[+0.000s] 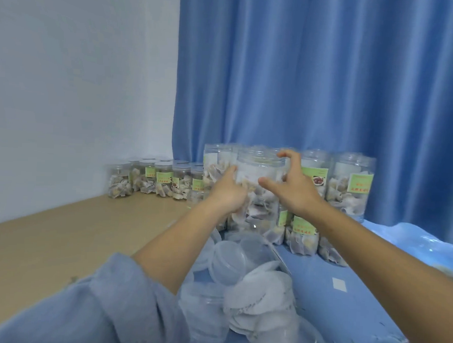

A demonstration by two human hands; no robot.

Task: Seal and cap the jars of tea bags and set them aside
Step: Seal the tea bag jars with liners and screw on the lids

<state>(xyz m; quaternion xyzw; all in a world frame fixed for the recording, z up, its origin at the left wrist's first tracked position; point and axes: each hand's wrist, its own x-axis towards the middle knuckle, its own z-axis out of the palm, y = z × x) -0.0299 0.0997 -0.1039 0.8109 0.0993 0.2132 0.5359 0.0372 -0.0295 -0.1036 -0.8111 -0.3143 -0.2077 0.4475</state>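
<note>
A person holds a clear plastic jar of tea bags (259,183) up in front of stacked jars (350,185) by a blue curtain (317,71). The left hand (229,190) grips its side; the right hand (294,185) spreads released fingers near the lid. It looks light, rigid and smooth, best held round the body.

Even bluish light – soft blur, edges warped.

Blue curtain (316,84), green-labelled clear jars (350,183), tan floor (59,230)

Two hands (261,191), roughly fifteen jars (350,185), several caps (228,260).
</note>
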